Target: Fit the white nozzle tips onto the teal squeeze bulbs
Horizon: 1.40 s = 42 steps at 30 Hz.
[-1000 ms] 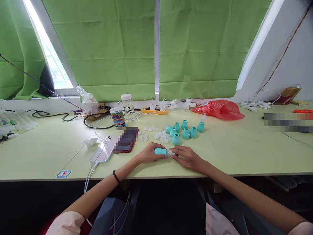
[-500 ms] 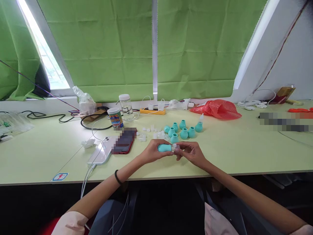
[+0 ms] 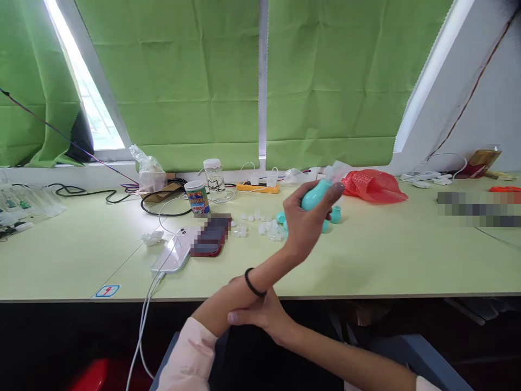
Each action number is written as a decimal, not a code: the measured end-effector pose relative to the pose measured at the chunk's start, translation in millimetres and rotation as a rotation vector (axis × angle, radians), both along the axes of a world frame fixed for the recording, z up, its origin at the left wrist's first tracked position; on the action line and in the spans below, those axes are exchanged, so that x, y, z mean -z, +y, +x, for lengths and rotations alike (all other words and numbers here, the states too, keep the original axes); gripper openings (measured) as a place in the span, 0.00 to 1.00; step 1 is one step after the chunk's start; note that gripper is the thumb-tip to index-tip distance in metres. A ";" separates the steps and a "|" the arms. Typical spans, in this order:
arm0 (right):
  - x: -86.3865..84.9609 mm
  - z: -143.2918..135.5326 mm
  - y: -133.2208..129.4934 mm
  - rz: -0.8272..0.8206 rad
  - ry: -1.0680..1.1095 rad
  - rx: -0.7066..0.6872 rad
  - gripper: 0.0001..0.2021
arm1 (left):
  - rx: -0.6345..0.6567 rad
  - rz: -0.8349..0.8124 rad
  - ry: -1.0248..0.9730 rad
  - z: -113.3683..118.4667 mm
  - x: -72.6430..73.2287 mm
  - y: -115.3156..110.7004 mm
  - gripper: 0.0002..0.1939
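Observation:
My left hand (image 3: 305,220) is raised over the table, its fingers wrapped round a teal bulb (image 3: 316,195) with a clear tip pointing up and to the right. Below it, my right hand (image 3: 260,314) clasps my left forearm from underneath, near the black wristband. Several teal bulbs (image 3: 336,215) stand on the table, partly hidden behind my left hand. Small clear and white plastic parts (image 3: 275,232) lie left of them.
Two phones (image 3: 175,251) (image 3: 212,235) lie at the left, with white cables running off the table's edge. Behind them stand a printed can (image 3: 197,199) and a clear jar (image 3: 215,182). A yellow power strip (image 3: 258,188) and red bubble wrap (image 3: 372,186) are at the back.
My left hand has moved up and to the right with the teal bulb. My right hand has let go of the bulb's clear tip and moved down-left onto my left forearm.

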State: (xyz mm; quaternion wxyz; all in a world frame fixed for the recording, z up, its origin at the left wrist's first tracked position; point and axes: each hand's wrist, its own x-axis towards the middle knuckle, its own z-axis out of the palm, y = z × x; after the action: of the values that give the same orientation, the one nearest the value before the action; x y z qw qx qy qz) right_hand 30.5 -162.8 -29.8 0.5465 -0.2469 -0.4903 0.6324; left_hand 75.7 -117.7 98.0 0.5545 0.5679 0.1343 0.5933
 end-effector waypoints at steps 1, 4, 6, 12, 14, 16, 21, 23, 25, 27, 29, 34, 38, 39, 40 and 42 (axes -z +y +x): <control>-1.6 -4.0 -1.0 -0.022 0.023 0.001 0.21 | 0.031 -0.026 -0.005 4.4 2.1 -1.9 0.13; -11.7 -5.9 -1.3 -0.017 0.135 0.069 0.16 | 0.085 -0.079 0.011 10.4 11.0 -1.4 0.14; -19.7 -1.2 0.1 -0.024 0.221 0.126 0.15 | 0.079 -0.071 0.046 8.5 17.8 2.3 0.14; -41.7 26.2 11.1 -0.090 0.355 0.336 0.15 | 0.025 0.057 0.318 -12.4 34.2 17.8 0.15; -46.4 38.2 16.5 -0.082 0.344 0.353 0.17 | -0.089 0.170 0.396 -21.9 32.8 28.0 0.15; -49.2 52.8 22.8 -0.035 0.333 0.406 0.18 | -0.230 0.303 0.482 -33.4 29.1 43.7 0.15; -50.1 97.2 52.0 0.267 -0.110 0.587 0.12 | -0.562 0.430 0.667 -66.6 39.3 97.6 0.17; -50.0 110.3 70.5 0.492 -0.531 0.666 0.06 | -0.727 0.385 0.703 -76.4 55.1 115.6 0.17; -51.0 115.8 89.4 0.735 -1.008 0.612 0.05 | -0.800 0.389 0.764 -82.2 71.1 127.5 0.15; -52.8 112.7 105.1 0.884 -1.412 0.511 0.08 | -0.806 0.444 0.805 -85.0 81.3 133.5 0.14; -54.0 103.1 116.4 0.921 -1.699 0.419 0.10 | -0.814 0.486 0.812 -86.6 84.1 135.3 0.14; -50.1 78.1 132.6 0.806 -2.012 0.303 0.09 | -0.834 0.487 0.828 -90.9 78.7 134.7 0.15; -46.4 72.3 140.6 0.736 -2.067 0.332 0.10 | -0.733 0.450 0.860 -94.3 77.8 136.8 0.15; -45.8 71.7 142.1 0.723 -2.067 0.359 0.12 | -0.712 0.435 0.856 -95.1 77.4 137.5 0.15; -45.2 70.9 143.3 0.705 -2.065 0.391 0.15 | -0.699 0.419 0.849 -96.0 76.7 138.1 0.15; -43.3 68.8 145.1 0.667 -2.055 0.442 0.18 | -0.683 0.394 0.837 -97.7 74.9 138.9 0.15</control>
State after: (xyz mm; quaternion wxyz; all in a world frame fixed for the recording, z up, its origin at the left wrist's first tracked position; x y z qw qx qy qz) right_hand 99.3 -17.6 13.5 0.0187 -0.5775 -0.8023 -0.1501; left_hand -22.0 21.2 23.1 0.1147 0.7713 0.4052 0.4772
